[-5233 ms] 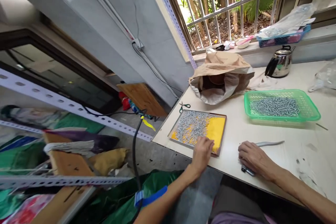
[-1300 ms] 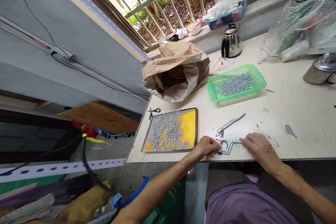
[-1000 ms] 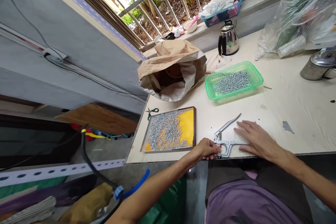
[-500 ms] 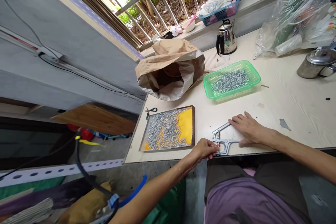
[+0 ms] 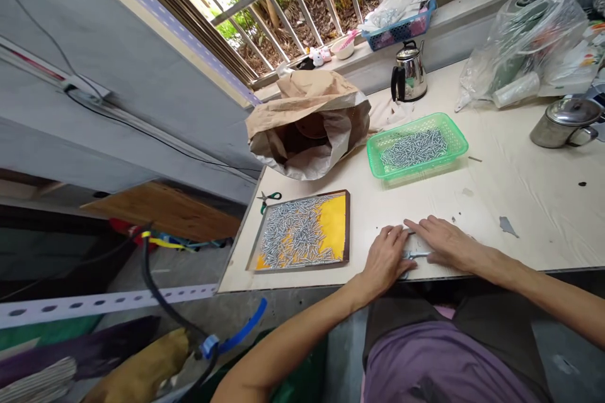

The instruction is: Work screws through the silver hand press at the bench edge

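Observation:
A grey metal two-handled hand tool (image 5: 418,255) lies at the table's near edge. My left hand (image 5: 384,259) is wrapped over its head end, hiding the spring and jaw from sight. On the handle ends rests my right hand (image 5: 447,244), its index finger reaching along the upper handle toward the left hand. To the left is a shallow tray (image 5: 348,227) with a yellow base, strewn with small silver screw-like pieces (image 5: 295,236). Beyond the hands, a green plastic basket (image 5: 456,132) holds more silver pieces (image 5: 416,148).
Green-handled scissors (image 5: 270,199) lie behind the tray. An open brown paper bag (image 5: 307,91) stands farther back. A steel kettle (image 5: 411,72), a lidded steel mug (image 5: 564,123) and a clear plastic bag (image 5: 534,44) stand toward the back and right. The table's left edge is near the tray.
My left hand has moved up and right from the tool's lower jaw to cover its head. The upper handle now sits lower, nearer the other one. My right hand has shifted slightly.

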The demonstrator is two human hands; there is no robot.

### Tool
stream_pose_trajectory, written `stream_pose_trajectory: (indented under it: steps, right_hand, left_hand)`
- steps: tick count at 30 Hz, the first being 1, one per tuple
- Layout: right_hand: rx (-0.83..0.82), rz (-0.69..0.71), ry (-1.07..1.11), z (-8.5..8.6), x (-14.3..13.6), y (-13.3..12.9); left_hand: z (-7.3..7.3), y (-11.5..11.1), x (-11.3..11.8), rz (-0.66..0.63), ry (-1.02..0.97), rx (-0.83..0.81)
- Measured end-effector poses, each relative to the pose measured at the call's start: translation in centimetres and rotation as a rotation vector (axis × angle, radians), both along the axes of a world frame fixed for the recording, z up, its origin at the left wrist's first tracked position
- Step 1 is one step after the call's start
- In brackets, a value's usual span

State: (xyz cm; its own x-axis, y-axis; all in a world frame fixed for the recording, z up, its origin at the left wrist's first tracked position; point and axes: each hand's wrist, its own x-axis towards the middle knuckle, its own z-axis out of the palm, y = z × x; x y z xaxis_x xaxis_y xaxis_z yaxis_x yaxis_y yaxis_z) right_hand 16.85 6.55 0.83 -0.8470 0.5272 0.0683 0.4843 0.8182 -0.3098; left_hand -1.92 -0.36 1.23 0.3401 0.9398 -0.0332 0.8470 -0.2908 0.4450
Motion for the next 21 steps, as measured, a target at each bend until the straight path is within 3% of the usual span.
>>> stream_pose_trajectory:
  steps: [3, 8, 12, 21]
  right_hand:
    - [-0.009, -0.007, 0.023, -0.4, 0.5, 0.0]
    - [0.054, -0.13, -0.081, -0.1, 1.3, 0.3]
    - [0.098, -0.106, -0.099, 0.2, 1.7, 0.2]
    - [0.141, -0.088, 0.043, -1.5, 2.0, 0.0]
  left_hand:
    - [-0.4, 1.8, 1.0, -0.117, 0.035, -0.036]
    - [-0.3, 3.1, 1.6, -0.183, 0.105, -0.065]
    - [-0.5, 3.2, 2.1, -0.192, 0.137, -0.068]
    - [-1.4, 4.0, 2.5, -0.155, 0.111, -0.075]
